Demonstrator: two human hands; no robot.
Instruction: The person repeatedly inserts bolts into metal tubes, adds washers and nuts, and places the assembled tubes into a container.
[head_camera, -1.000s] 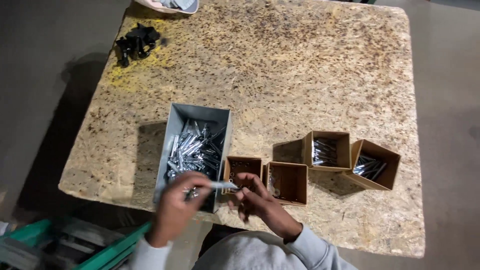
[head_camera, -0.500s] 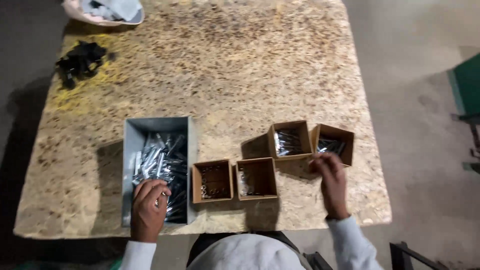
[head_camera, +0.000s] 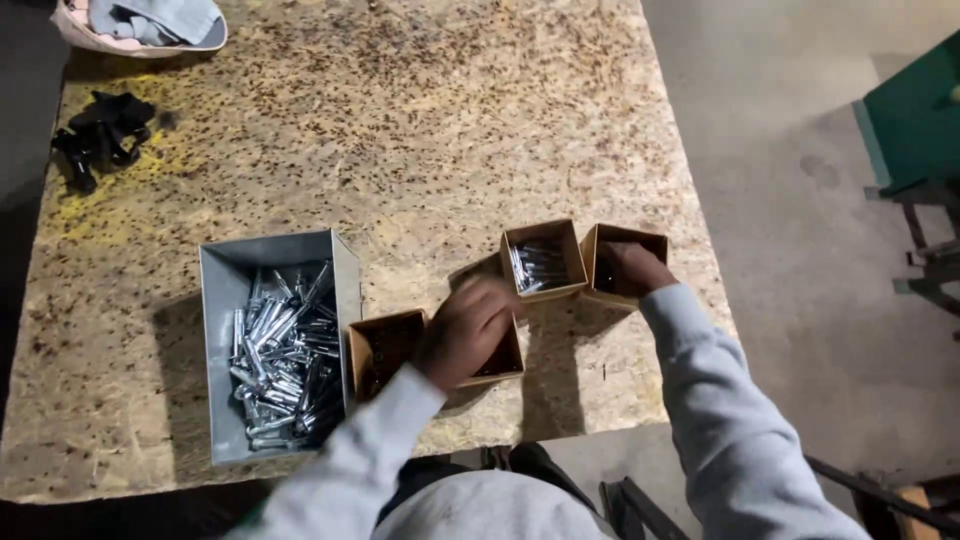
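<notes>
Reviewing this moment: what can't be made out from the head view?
- Right hand: its fingers reach inside the far-right cardboard box, hiding its contents and any grip.
- Left hand: motion-blurred over the middle cardboard box; whether it holds anything cannot be told.
- Black parts: too small to identify.
- White bowl: cut off by the top edge.

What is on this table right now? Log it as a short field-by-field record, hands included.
surface: speckled chipboard table
left hand: over the two nearer small brown cardboard boxes; grip cannot be told
right hand: reaching into the far-right brown cardboard box; fingers hidden
middle box: brown cardboard box holding silver metal parts
bin: grey metal bin full of shiny silver metal parts
far left: pile of black parts
top left corner: pale bowl with grey cloth
</notes>
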